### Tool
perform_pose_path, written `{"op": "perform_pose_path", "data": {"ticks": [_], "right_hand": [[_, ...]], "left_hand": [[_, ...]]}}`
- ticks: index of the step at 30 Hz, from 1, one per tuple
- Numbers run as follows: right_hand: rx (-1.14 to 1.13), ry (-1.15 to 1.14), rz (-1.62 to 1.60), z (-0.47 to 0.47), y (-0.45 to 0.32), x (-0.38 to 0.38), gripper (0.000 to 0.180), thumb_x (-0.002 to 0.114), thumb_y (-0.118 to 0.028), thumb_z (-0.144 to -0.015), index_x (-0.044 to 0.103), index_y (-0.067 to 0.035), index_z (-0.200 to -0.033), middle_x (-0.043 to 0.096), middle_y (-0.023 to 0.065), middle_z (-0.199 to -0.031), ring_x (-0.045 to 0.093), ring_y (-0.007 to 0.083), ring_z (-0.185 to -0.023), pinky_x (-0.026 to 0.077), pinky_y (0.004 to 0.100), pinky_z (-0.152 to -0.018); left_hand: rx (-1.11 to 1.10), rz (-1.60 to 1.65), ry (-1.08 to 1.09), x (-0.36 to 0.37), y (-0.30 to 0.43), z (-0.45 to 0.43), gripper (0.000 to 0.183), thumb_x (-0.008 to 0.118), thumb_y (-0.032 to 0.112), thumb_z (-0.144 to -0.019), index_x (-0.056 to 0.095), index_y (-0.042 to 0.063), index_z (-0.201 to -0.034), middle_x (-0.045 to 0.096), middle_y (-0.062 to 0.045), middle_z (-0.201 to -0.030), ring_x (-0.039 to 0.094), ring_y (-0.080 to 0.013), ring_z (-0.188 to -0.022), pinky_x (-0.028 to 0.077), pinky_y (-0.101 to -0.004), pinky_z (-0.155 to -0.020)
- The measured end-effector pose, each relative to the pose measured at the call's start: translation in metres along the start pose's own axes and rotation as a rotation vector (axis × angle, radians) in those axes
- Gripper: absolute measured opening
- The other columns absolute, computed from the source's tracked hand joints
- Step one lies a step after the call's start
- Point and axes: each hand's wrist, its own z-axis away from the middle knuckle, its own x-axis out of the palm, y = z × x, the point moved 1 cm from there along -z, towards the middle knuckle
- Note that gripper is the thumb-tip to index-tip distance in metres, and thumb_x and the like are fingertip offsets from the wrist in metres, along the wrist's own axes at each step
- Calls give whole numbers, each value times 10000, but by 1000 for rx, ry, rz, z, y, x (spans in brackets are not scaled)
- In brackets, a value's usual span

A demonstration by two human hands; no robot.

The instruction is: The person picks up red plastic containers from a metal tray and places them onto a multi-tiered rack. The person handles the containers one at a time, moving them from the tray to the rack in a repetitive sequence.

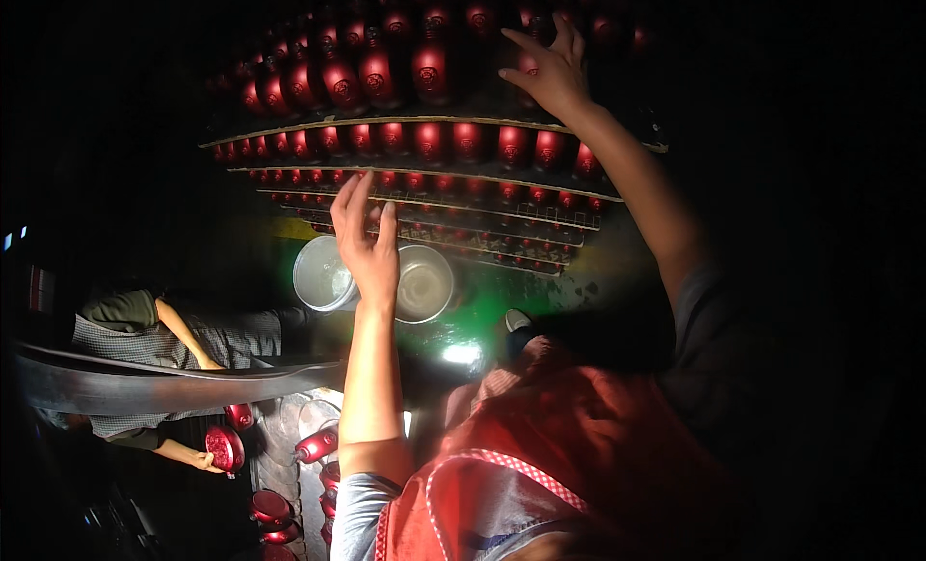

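Observation:
My right hand (557,76) reaches over the top board of a tiered rack, thumb and fingers spread, beside a red bottle (529,63). Whether it touches that bottle is not plain. A row of glossy red bottles (430,65) with dark threaded necks and embossed emblems stands upright on the same board (434,118). My left hand (365,253) is raised in front of the lower tiers, fingers apart and nothing held. More red bottles (428,141) line the tier below. The far rows fade into darkness.
Two white buckets (307,271) (448,282) stand on the wet green floor (477,300) beneath my left hand. At left, a co-worker's hand (206,460) holds a red bottle (226,449) beside a metal rail (181,391). Other bottles (317,445) lie on a conveyor (278,445).

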Motion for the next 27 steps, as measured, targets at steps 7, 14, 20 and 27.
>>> {"op": "perform_pose_path", "data": {"ticks": [7, 14, 20, 27], "right_hand": [[121, -282, -373, -10, 47, -13, 621, 726, -177, -796, 555, -354, -1366, 272, 186, -1562, 534, 391, -1273, 513, 441, -997], [-37, -159, -420, -7, 57, -27, 617, 773, -155, -821, 571, -290, -1388, 447, 159, -1439, 587, 319, -1214, 497, 391, -1024], [526, -341, -1536, 49, 50, -60, 649, 599, -70, -845, 441, -44, -1474, 526, 154, -1405, 544, 259, -1273, 431, 390, -1093], [1230, -825, -2121, 136, -67, 40, 502, 495, -179, -959, 486, -20, -1436, 562, 169, -1392, 544, 266, -1272, 388, 429, -1125]], "left_hand": [[66, -407, -284, 150, -8, -189, 648, 804, 248, -804, 559, 308, -1400, 451, -234, -1435, 472, -415, -1274, 439, -475, -1058], [149, -278, -176, 165, -15, -177, 587, 832, 211, -775, 625, 327, -1312, 485, -201, -1401, 499, -391, -1264, 478, -439, -1008], [-367, 469, 25, 39, -19, -104, 605, 733, 40, -840, 524, 5, -1407, 607, -135, -1314, 625, -218, -1119, 488, -350, -1020], [-1214, 1149, 467, -63, -122, 25, 491, 602, 300, -991, 511, 57, -1408, 580, -154, -1377, 598, -295, -1225, 538, -488, -999]]}}
